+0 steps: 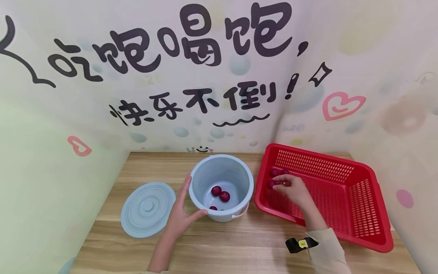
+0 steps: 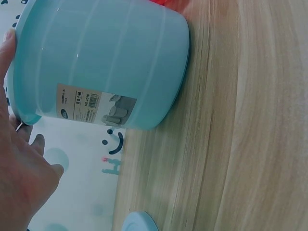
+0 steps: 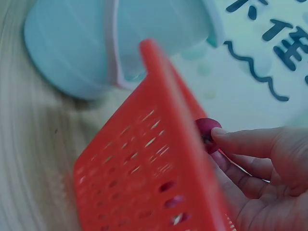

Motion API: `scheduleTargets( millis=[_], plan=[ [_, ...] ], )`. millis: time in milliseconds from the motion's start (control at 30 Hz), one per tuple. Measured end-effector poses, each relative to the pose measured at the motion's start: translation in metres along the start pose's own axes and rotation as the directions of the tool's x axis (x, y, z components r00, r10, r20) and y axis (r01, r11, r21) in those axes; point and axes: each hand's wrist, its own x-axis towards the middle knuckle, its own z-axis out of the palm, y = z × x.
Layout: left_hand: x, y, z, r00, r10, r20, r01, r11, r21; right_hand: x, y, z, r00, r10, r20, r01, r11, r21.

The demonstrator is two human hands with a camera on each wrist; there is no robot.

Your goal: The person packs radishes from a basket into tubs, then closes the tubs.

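Note:
My right hand (image 1: 292,188) reaches into the red basket (image 1: 367,167) near its left end. It pinches a small dark red fruit (image 3: 208,134) between thumb and fingers, just inside the basket wall. Two more red fruits (image 1: 275,172) lie close by against that end. My left hand (image 1: 179,217) touches the rim of the light blue bucket (image 1: 220,217), fingers spread, thumb at the near edge and index finger at the left side. Inside the bucket lie several red fruits (image 1: 224,196), some partly hidden by the near wall.
A round light blue lid (image 1: 147,209) lies on the wooden table (image 1: 239,247) left of the bucket. The bucket's handle (image 1: 241,212) hangs down at its right, close to the basket. A printed wall (image 1: 212,133) stands behind the table.

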Motion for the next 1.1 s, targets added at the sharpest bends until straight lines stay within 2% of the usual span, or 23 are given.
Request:
scheduleTargets(
  millis=[367, 667, 867, 1100],
  plan=[
    [-0.001, 0.000, -0.002, 1.000, -0.003, 0.006, 0.003, 1.000, -0.007, -0.011, -0.034, -0.005, 0.995, -0.098, -0.029, 0.099, 0.993, 0.070],
    [-0.001, 0.000, -0.002, 1.000, -0.014, 0.012, 0.014, 1.000, -0.025, -0.016, -0.065, 0.001, 0.989, -0.147, -0.030, 0.149, 0.984, 0.094],
    [-0.001, 0.000, -0.002, 1.000, -0.021, 0.014, 0.021, 0.999, -0.024, -0.013, -0.076, 0.010, 0.982, -0.187, -0.024, 0.189, 0.976, 0.112],
    [-0.001, -0.002, -0.002, 1.000, -0.017, 0.015, 0.017, 1.000, -0.015, -0.011, -0.078, 0.023, 0.969, -0.245, 0.003, 0.244, 0.964, 0.102]
  ],
)
